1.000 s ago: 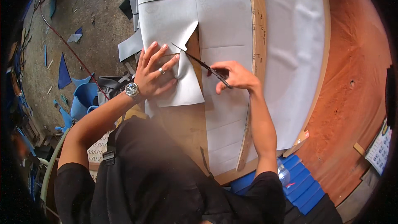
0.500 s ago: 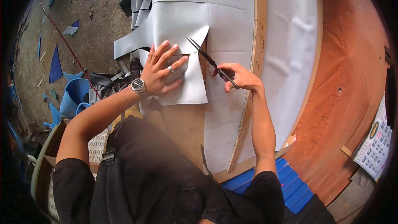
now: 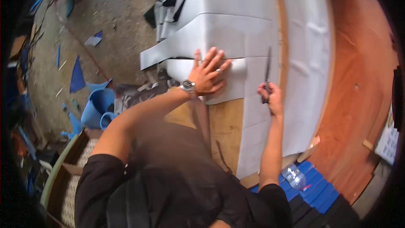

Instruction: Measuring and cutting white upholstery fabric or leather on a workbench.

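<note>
My left hand (image 3: 209, 74) lies flat, fingers spread, on a cut piece of pale grey sheet material (image 3: 236, 76). A ring and a wristwatch are on that hand and wrist. To its right, my right hand (image 3: 272, 98) grips black scissors (image 3: 268, 69) by the handles. Their blades point away from me over the larger grey sheet (image 3: 236, 33) and look closed, though blurred. A cut line runs across the sheet just beyond my left fingers. Between the cut piece and my body, bare wooden board (image 3: 226, 122) shows.
A long wooden strip (image 3: 283, 29) lies along the sheet on the right, with an orange-brown surface (image 3: 354, 84) beyond. A clear plastic bottle (image 3: 294, 177) rests on blue stacked material (image 3: 316, 192) at lower right. A blue bucket (image 3: 95, 107) and scraps sit at left.
The view has shifted. The scissors have swung from pointing up-left to pointing straight away, farther from the left hand. The lifted corner of the sheet now lies flat.
</note>
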{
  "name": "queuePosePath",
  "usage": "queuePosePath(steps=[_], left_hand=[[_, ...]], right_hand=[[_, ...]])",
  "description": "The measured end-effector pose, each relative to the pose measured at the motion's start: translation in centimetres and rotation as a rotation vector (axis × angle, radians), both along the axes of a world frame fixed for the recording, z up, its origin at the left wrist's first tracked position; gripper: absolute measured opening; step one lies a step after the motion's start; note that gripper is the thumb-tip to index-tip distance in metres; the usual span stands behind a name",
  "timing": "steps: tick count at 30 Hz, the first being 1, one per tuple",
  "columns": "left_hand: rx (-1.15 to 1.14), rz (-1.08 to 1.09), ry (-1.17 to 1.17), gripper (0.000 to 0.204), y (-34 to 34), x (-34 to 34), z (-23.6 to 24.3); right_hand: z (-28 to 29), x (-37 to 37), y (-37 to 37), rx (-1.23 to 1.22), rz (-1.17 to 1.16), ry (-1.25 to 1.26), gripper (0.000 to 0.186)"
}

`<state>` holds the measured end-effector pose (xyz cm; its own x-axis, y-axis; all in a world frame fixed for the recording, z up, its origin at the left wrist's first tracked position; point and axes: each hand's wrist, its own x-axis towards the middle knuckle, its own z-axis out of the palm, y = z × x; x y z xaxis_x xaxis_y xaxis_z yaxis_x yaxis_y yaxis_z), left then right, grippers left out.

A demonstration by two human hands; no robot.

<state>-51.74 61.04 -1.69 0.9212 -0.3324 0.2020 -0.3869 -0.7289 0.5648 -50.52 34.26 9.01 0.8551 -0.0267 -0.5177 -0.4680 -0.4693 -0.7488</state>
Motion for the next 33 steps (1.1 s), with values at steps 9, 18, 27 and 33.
queuePosePath(steps=[9, 18, 27, 33], left_hand=[[0.052, -0.001, -0.070, 0.069, 0.1, -0.1, 0.7], [0.049, -0.034, -0.002, 0.075, 0.4, 0.3, 1.0], [0.294, -0.454, 0.279, 0.100, 3.0, 3.7, 2.7], [0.263, -0.852, 0.568, 0.086, 4.8, 10.3, 4.9]], right_hand=[[-0.8, 0.0, -1.5, 0.154, 0.234, 0.407, 0.017], [-3.3, 5.8, 2.3, 0.197, 0.258, 0.323, 0.063], [-3.6, 7.9, 3.2, 0.217, 0.159, 0.307, 0.015], [-4.2, 8.4, 3.3, 0.263, 0.080, 0.406, 0.016]])
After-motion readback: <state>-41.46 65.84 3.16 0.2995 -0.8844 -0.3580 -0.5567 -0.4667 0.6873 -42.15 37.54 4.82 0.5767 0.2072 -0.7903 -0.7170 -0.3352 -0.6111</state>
